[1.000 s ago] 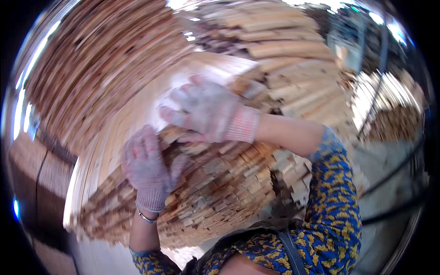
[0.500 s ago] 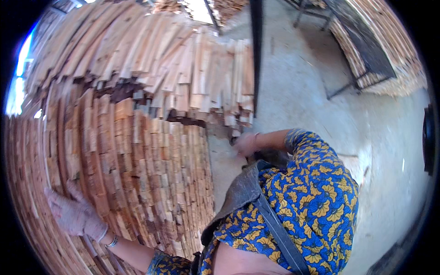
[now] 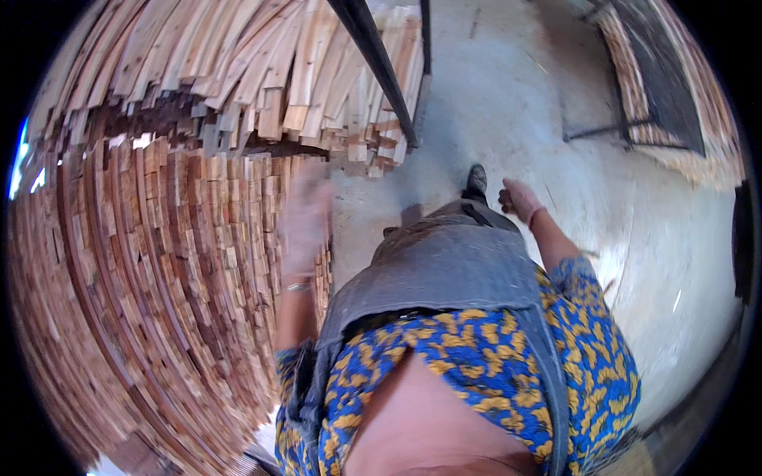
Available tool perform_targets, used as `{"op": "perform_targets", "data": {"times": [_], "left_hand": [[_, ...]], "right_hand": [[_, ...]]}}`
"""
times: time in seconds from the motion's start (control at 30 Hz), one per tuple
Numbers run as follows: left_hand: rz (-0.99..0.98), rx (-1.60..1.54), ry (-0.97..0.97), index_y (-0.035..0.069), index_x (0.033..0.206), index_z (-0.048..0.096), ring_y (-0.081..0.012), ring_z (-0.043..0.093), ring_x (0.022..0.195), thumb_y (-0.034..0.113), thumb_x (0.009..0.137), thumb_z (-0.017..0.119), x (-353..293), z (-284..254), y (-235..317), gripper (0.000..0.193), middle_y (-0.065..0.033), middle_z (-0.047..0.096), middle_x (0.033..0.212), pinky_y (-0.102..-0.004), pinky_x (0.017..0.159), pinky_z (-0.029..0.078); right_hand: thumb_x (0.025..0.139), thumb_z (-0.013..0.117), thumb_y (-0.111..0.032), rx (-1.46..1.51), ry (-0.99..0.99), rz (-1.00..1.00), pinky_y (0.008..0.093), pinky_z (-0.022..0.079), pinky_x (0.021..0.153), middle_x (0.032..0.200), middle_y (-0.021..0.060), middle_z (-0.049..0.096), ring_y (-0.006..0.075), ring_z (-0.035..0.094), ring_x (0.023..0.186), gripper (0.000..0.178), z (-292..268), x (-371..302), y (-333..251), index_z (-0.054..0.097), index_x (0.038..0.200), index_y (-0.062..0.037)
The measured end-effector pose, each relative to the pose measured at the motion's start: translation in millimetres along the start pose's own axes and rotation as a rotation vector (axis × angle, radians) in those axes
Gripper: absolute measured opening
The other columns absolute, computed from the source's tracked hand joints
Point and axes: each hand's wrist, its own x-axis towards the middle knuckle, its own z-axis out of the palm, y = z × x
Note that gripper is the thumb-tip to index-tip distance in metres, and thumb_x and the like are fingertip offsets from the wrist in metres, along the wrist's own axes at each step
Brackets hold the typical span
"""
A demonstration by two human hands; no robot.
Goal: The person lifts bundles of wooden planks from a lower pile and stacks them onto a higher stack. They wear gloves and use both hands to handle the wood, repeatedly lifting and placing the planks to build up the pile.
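Note:
My left hand (image 3: 305, 226), in a pale glove, is smeared by motion over the right edge of a tall stack of wooden strips (image 3: 214, 262). Its fingers are too blurred to read, and I cannot make out whether it touches the wood. Off to my right, above the concrete floor, hangs my gloved right hand (image 3: 520, 200). Its fingers are loosely bent and a little apart, with nothing visible in them. Between my two arms is my grey apron (image 3: 460, 262), and one dark shoe (image 3: 476, 178) shows past it.
Longer pale boards (image 3: 262, 59) lie piled beyond the strips, with a black metal post (image 3: 377, 67) in front of them. At the far right a dark metal rack (image 3: 659, 79) stands beside more stacked wood. Grey concrete floor (image 3: 508, 103) runs between.
My left hand has come off the left part of the stack and swung right. My right hand has moved right, away from the board pile's end. My body has turned and the view has shifted.

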Motion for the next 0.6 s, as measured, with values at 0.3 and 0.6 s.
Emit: {"op": "perform_targets", "data": {"times": [0.3, 0.6], "left_hand": [[-0.315, -1.124, 0.636, 0.000, 0.140, 0.042, -0.0223, 0.051, 0.119, 0.032, 0.098, 0.055, 116.5, 200.9, 44.4, 0.054, -0.0102, 0.054, 0.130, -0.0383, 0.102, 0.041], [-0.265, -0.705, 0.805, 0.009, 0.127, 0.054, -0.0257, 0.058, 0.105, 0.042, 0.097, 0.050, 159.5, 206.3, 3.2, 0.045, -0.0086, 0.062, 0.118, -0.0452, 0.092, 0.047]], "right_hand": [[0.097, 0.050, -0.041, -1.056, 0.111, -0.158, 0.0387, 0.046, 0.099, 0.126, 0.0206, 0.063, 0.0323, 0.060, 0.116, 0.058, -85.9, 4.8, -124.3, 0.051, 0.137, 0.0007], [0.095, 0.042, -0.048, -1.128, 0.163, -0.258, 0.0437, 0.040, 0.107, 0.133, 0.0264, 0.057, 0.0398, 0.052, 0.128, 0.060, -143.7, 72.7, -203.9, 0.058, 0.130, -0.0008]]}}
